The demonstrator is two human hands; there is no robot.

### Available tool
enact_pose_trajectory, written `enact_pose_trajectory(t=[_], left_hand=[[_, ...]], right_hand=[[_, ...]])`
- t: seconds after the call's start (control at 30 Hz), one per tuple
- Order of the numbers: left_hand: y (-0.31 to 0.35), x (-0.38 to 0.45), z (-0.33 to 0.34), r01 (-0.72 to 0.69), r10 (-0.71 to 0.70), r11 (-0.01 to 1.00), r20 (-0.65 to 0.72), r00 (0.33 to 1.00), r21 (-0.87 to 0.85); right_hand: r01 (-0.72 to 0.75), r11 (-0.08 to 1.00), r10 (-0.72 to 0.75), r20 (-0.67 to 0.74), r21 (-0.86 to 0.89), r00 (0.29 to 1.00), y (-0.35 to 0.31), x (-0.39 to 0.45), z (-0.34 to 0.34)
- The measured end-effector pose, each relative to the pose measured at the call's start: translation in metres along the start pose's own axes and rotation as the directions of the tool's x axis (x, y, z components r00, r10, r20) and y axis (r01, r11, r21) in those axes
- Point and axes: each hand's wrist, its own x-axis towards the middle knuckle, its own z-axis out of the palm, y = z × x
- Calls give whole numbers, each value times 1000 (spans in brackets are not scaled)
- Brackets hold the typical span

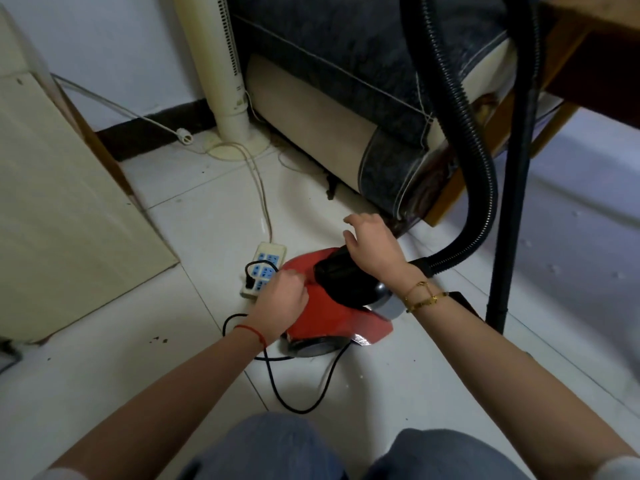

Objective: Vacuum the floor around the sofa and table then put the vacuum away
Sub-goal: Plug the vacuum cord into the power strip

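Left hand (pixel 282 299) is resting curled on red vacuum (pixel 332 317), grasp unclear; right hand (pixel 375 242) is hovering, fingers relaxed, over its black top.

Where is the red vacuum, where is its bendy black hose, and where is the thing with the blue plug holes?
red vacuum (pixel 332 315): head view, on its red top shell.
bendy black hose (pixel 479 174): head view, on the ribbed curve beside the sofa.
power strip (pixel 265 266): head view, on its face among the blue sockets.
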Motion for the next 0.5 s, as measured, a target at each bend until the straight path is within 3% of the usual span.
enact_pose_trajectory(t=[0.5], left_hand=[[-4,-19,14,109,-108,992,30,994,-62]], right_hand=[[72,996,-71,-9,61,997,1,-18,13]])
